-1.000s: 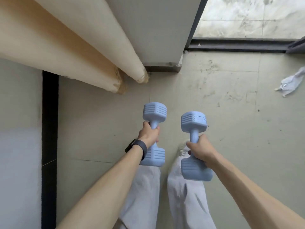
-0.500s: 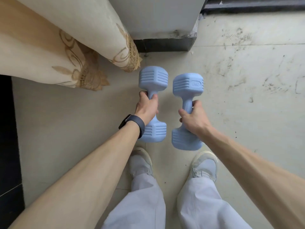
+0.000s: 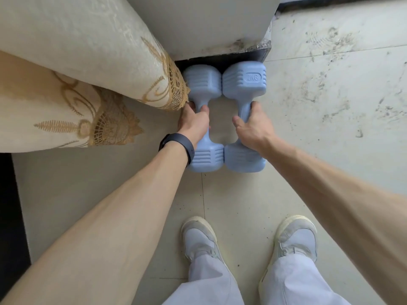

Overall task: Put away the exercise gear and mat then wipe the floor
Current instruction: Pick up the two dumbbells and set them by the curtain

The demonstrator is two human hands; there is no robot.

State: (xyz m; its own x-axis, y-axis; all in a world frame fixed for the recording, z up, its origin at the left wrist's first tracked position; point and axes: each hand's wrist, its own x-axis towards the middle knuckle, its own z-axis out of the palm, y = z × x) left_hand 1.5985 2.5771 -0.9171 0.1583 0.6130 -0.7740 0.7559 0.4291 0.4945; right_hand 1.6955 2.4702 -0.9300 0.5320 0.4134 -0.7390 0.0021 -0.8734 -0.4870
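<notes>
Two light blue dumbbells lie side by side, touching, low at the foot of a white pillar. My left hand [image 3: 193, 123] grips the handle of the left dumbbell [image 3: 202, 83], a black band on its wrist. My right hand [image 3: 252, 126] holds the handle of the right dumbbell [image 3: 244, 81], whose head is marked 2KG. Whether they rest on the floor I cannot tell. No mat is in view.
A cream curtain with gold embroidery [image 3: 99, 69] hangs at the left, its hem brushing the left dumbbell. The white pillar [image 3: 198, 20] with a dark base stands right behind. The tiled floor [image 3: 330, 95] at the right is smeared with dirt. My shoes [image 3: 199, 238] stand below.
Both hands have carried the dumbbells down and forward to the pillar's base. The two dumbbells have come together and now touch. The camera has dropped closer to the floor.
</notes>
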